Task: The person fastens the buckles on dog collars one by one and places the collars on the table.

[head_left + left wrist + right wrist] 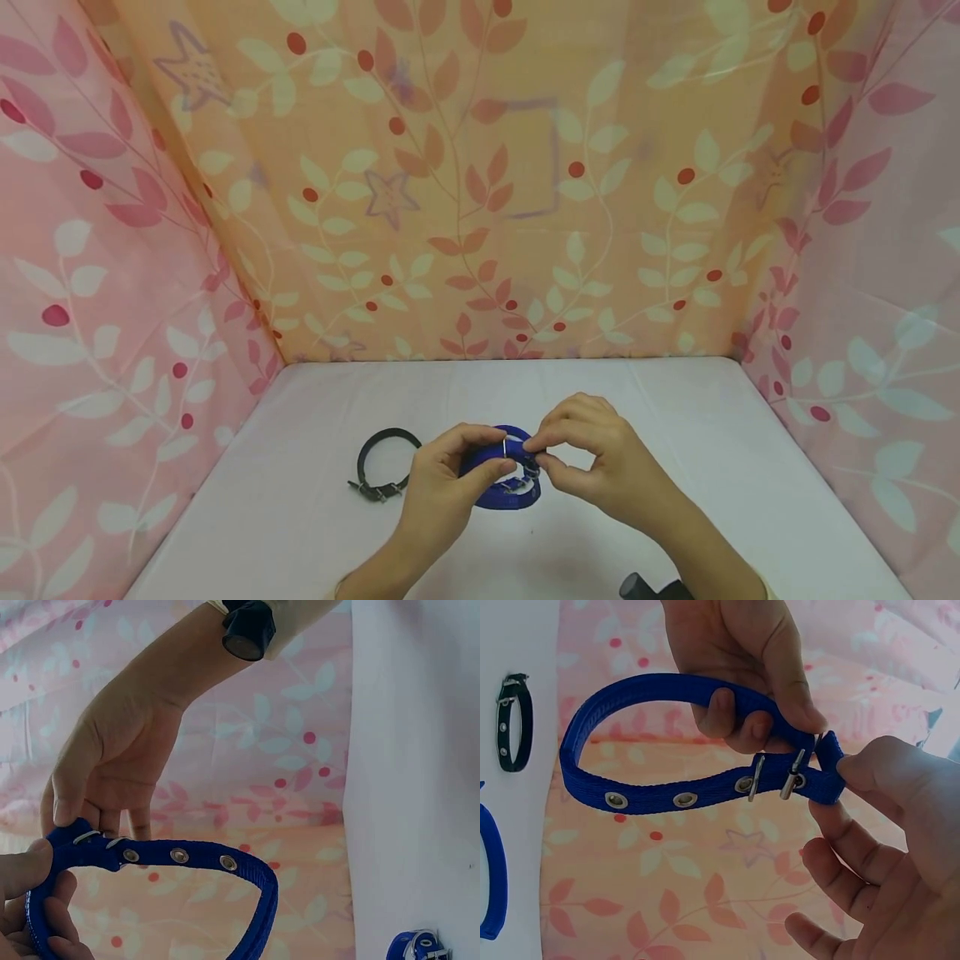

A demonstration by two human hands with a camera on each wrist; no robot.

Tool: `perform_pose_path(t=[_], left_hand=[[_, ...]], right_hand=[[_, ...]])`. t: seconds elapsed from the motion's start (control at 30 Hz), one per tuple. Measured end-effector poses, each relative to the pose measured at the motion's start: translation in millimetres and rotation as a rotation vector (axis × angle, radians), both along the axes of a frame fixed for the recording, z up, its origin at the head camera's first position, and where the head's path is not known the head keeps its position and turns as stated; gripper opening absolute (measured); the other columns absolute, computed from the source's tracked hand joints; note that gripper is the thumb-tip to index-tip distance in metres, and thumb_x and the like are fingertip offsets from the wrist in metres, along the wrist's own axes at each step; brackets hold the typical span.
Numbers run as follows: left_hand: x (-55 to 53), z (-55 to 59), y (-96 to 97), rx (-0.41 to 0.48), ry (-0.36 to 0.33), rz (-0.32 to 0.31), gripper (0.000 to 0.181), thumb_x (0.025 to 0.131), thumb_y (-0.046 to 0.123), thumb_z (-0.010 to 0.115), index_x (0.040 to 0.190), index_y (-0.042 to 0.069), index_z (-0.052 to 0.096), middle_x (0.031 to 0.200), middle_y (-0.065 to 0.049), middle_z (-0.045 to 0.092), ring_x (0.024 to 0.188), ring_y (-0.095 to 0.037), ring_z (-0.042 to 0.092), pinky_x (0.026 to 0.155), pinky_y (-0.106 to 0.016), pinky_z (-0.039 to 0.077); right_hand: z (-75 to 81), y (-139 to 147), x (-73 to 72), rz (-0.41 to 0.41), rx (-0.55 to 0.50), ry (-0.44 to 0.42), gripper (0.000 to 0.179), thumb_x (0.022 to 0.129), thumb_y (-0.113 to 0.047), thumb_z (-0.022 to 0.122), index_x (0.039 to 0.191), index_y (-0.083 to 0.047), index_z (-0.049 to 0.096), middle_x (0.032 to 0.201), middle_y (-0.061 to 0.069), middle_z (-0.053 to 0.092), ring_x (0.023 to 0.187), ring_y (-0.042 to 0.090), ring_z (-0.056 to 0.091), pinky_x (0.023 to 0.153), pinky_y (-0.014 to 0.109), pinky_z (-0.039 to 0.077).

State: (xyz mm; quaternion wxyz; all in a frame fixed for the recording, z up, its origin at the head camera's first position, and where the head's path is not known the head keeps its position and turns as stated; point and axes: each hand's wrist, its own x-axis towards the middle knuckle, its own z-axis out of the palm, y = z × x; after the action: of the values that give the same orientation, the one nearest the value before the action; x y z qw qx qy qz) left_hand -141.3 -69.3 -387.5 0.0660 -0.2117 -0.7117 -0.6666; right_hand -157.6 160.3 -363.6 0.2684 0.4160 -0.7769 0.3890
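A blue dog collar (641, 801) with metal eyelets and a buckle (789, 780) is held up in a loop between both hands. My left hand (446, 479) grips its band, thumb near the metal keeper. At the strap end beside the buckle, my right hand (603, 454) pinches the blue webbing between thumb and index finger, its other fingers loosely bent. Below, another blue collar (403, 946) lies on the white table, partly overlapped by the held one in the head view. To the left of my left hand lies a black collar (363, 458), buckled into a ring.
The white table (300, 533) is walled by patterned cloth, an orange panel (465, 283) at the back and pink ones (112, 333) at the sides. A dark cylindrical object (633, 587) shows at the bottom edge, near the right forearm.
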Motion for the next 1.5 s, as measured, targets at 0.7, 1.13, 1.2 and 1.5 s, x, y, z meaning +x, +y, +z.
perform_pose_path(t=[0.7, 1.13, 1.2, 1.5], left_hand=[[-2.1, 5.2, -5.4, -0.081, 0.076, -0.035, 0.024, 0.088, 0.017, 0.081, 0.112, 0.019, 0.076, 0.107, 0.001, 0.074, 0.101, -0.02, 0.073, 0.089, -0.031, 0.059], [-4.6, 11.5, -14.3, -0.062, 0.016, -0.122, 0.023, 0.094, 0.015, 0.075, 0.117, 0.013, 0.07, 0.113, -0.007, 0.072, 0.102, -0.021, 0.071, 0.09, -0.029, 0.059], [-5.0, 12.7, -17.1, -0.013, 0.036, -0.13, 0.024, 0.094, 0.012, 0.074, 0.118, 0.01, 0.069, 0.113, -0.01, 0.071, 0.102, -0.02, 0.07, 0.091, -0.029, 0.059], [-8.5, 14.4, -25.1, 0.196, 0.215, -0.219, 0.022, 0.096, -0.004, 0.066, 0.117, -0.009, 0.062, 0.118, -0.009, 0.07, 0.108, -0.016, 0.067, 0.093, -0.026, 0.057]], right_hand=[[4.3, 1, 1.4, -0.017, 0.073, 0.191, 0.028, 0.08, -0.01, 0.083, 0.101, -0.029, 0.079, 0.097, -0.017, 0.066, 0.101, 0.011, 0.058, 0.099, 0.035, 0.038], [4.2, -5, 2.2, -0.041, -0.015, 0.291, 0.024, 0.096, -0.034, 0.073, 0.112, -0.016, 0.075, 0.102, -0.007, 0.073, 0.098, 0.016, 0.062, 0.106, 0.037, 0.038], [4.4, -2, 2.3, -0.044, -0.02, 0.25, 0.033, 0.094, -0.039, 0.075, 0.118, -0.016, 0.073, 0.105, -0.008, 0.073, 0.1, 0.015, 0.062, 0.105, 0.034, 0.039], [1.7, 5, -0.7, -0.039, 0.087, 0.04, 0.047, 0.081, -0.035, 0.088, 0.123, -0.024, 0.07, 0.109, -0.016, 0.07, 0.106, 0.008, 0.06, 0.105, 0.028, 0.036]])
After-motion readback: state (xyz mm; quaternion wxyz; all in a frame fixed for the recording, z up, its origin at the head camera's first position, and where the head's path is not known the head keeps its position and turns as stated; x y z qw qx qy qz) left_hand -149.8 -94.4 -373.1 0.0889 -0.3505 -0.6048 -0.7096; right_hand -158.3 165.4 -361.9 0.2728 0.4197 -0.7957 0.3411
